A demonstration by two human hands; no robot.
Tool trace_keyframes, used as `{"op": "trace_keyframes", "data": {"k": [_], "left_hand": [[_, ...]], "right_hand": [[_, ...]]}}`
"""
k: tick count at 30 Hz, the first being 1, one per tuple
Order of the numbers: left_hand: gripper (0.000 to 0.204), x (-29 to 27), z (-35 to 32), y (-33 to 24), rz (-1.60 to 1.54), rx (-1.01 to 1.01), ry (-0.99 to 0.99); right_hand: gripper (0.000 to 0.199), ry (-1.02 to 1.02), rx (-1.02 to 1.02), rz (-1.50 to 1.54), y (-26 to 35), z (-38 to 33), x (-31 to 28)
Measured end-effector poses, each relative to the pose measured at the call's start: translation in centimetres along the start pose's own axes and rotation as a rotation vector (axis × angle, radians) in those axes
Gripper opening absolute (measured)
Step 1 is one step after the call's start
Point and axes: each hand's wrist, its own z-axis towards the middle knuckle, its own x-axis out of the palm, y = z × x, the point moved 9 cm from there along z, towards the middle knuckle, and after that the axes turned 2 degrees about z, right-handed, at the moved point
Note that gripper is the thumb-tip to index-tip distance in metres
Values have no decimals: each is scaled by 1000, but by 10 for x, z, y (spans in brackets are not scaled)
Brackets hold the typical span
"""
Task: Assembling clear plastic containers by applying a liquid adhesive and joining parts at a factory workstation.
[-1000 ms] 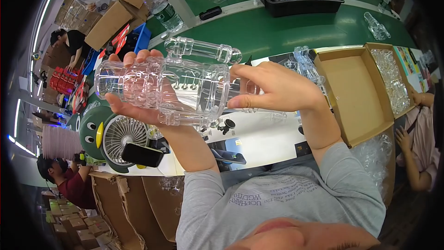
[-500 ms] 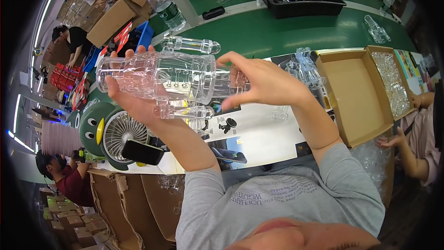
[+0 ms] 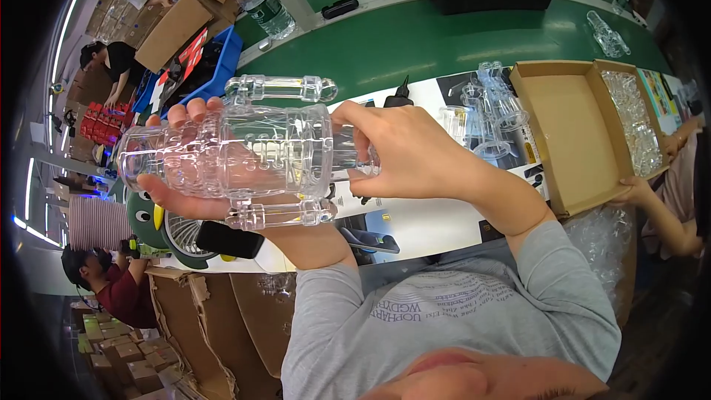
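Though in two hands (image 3: pixel 418 148), one vessel (image 3: pixel 278 150).

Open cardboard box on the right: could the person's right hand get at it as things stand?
Probably not without letting go: the right hand seems to grip a clear tube beside the vessel. The box itself lies open.

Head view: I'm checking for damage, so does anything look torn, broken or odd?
Yes: the cardboard box at lower left has a ragged, torn edge, unlike the cardboard tray at right. The held transparent piece shows no obvious break, though glare could hide cracks.
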Motion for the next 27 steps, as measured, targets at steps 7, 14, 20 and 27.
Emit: {"op": "trace_keyframes", "data": {"k": [7,14,20,27], "left_hand": [[57,-25,9,22,61,-177,-86],[74,-21,15,35,354,-205,-50],[78,-13,13,26,537,-66,-47],[64,-22,14,23,439,-142,-80]], "right_hand": [[55,-70,-37,169,-18,6,-6],[48,288,207,748,-31,9,15],[46,369,226,1049,-27,7,33],[49,311,119,644,-27,9,20]]}}
